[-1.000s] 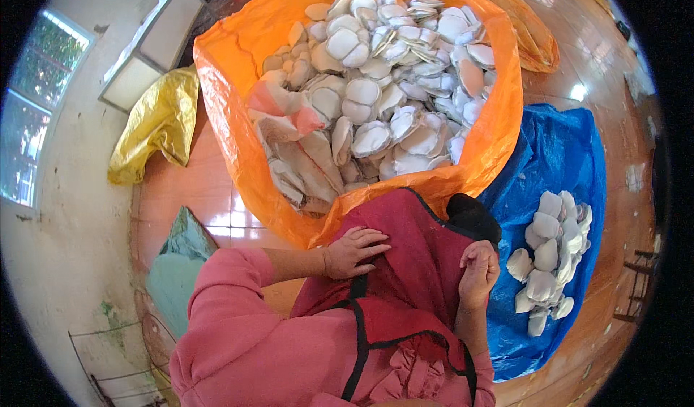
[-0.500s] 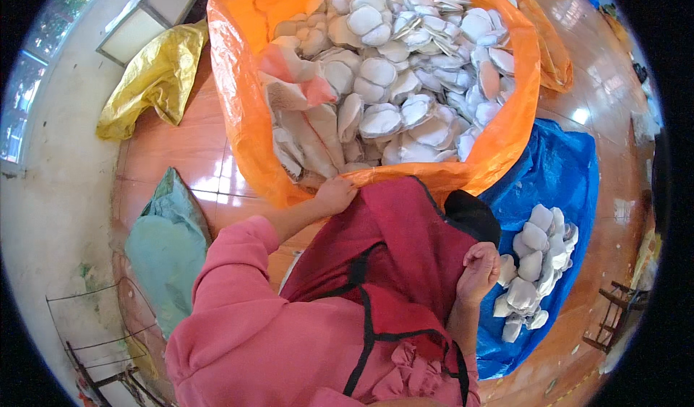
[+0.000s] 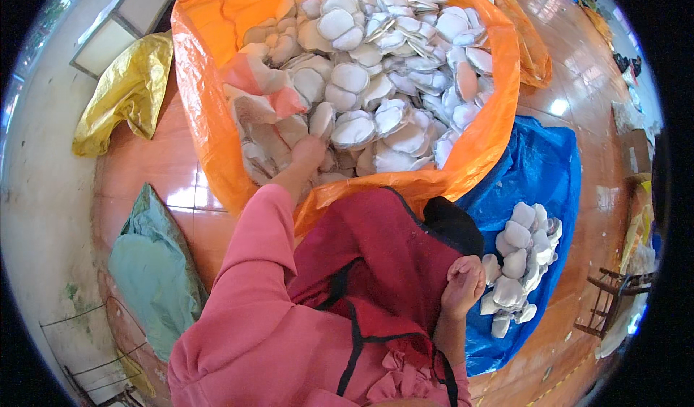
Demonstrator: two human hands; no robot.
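A large orange sack point(image 3: 206, 96) stands open in front of me, heaped with rounded white pads point(image 3: 349, 78). My left hand point(image 3: 309, 154) reaches over its near rim and in among the pads at the near left. Its fingers are partly hidden there, beside one upright pad point(image 3: 322, 120), and I cannot tell whether they grip it. My right hand point(image 3: 464, 284) is held up near my lap, fingers curled closed, with nothing visible in them. Dark red cloth with black edging point(image 3: 390, 255) covers my lap.
To the right, a blue sack point(image 3: 549, 161) lies on the tiled floor with a smaller pile of white pads point(image 3: 517, 262) on it. A green sack point(image 3: 155, 277) and a yellow sack point(image 3: 126, 92) lie at the left. A small wooden stool point(image 3: 611, 298) stands far right.
My left hand has left the sack's near rim and moved up and left into the pads. My right hand stays curled near my lap. The whole view has shifted slightly.
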